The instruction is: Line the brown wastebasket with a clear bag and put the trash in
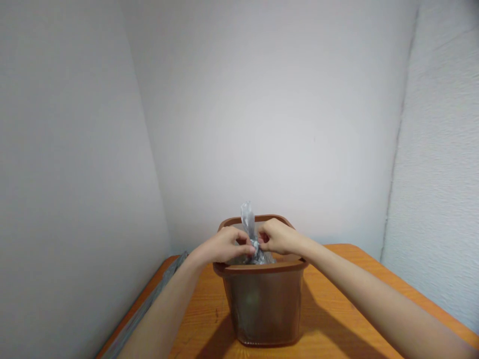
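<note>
A brown translucent plastic bin (264, 304) stands on the wooden table (337, 299) right in front of me. A clear plastic bag (248, 219) lines it, its top gathered into a twisted neck that sticks up above the rim. My left hand (224, 245) is closed in a pinch on the left side of the gathered neck. From the other side my right hand (279, 237) grips the same bunched plastic, fingers curled. Both hands meet over the middle of the bin's opening. The bag's contents are hidden.
Pale walls close in on the left, back and right. A grey strip (157, 294) runs along the table's left edge by the wall. Bare orange wood shows to the right of the bin and in front of it.
</note>
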Available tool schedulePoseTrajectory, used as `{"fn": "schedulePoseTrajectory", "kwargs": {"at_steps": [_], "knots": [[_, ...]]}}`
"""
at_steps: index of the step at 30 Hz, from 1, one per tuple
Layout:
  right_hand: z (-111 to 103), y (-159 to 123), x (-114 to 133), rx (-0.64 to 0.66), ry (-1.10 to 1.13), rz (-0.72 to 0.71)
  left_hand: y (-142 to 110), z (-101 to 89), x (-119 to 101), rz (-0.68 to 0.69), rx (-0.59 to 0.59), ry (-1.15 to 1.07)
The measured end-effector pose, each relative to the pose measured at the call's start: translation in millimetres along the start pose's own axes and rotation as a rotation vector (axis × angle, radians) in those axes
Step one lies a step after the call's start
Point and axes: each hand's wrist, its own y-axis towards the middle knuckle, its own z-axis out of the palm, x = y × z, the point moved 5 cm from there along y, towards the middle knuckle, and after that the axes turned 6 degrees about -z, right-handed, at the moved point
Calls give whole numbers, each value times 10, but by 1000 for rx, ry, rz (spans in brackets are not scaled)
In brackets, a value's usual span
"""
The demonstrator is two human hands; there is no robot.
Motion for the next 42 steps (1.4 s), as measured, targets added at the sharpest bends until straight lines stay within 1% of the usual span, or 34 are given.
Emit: {"fn": "schedulePoseTrajectory", "kwargs": {"at_steps": [3, 6, 11, 13, 15, 18, 20, 23, 26, 28, 31, 34, 36, 40, 42], "knots": [[-38, -29, -10, -49, -3, 0, 103, -95, 94, -49, -90, 40], [-71, -30, 12, -94, 16, -7, 197, -84, 139, -93, -127, 114], [-96, -3, 66, -138, 56, -24, 261, 26, 38, -96, -150, 218], [-115, -14, 49, -158, 62, -20, 247, 10, 17, -97, -174, 248], [-157, -55, -9, -185, 59, 0, 213, -54, 39, -104, -208, 267], [-266, -162, -121, -220, 49, 46, 147, -190, 126, -118, -280, 261], [-344, -230, -135, -228, 51, 52, 120, -245, 172, -116, -314, 226], [-421, -264, 0, -248, 69, -23, 126, -231, 164, -89, -328, 153], [-410, -214, 157, -257, 70, -85, 153, -171, 101, -65, -338, 104], [-378, -173, 176, -243, 61, -87, 150, -155, 84, -70, -347, 97], [-391, -173, 84, -250, 70, -66, 95, -191, 143, -117, -369, 113], [-466, -245, -19, -312, 116, -36, 19, -229, 223, -157, -345, 111], [-491, -287, -25, -344, 168, -31, -8, -220, 201, -129, -308, 86], [-454, -292, 89, -357, 268, -47, 35, -115, -32, 18, -230, 27], [-434, -281, 130, -353, 298, -49, 90, -54, -121, 47, -194, 27]]}}
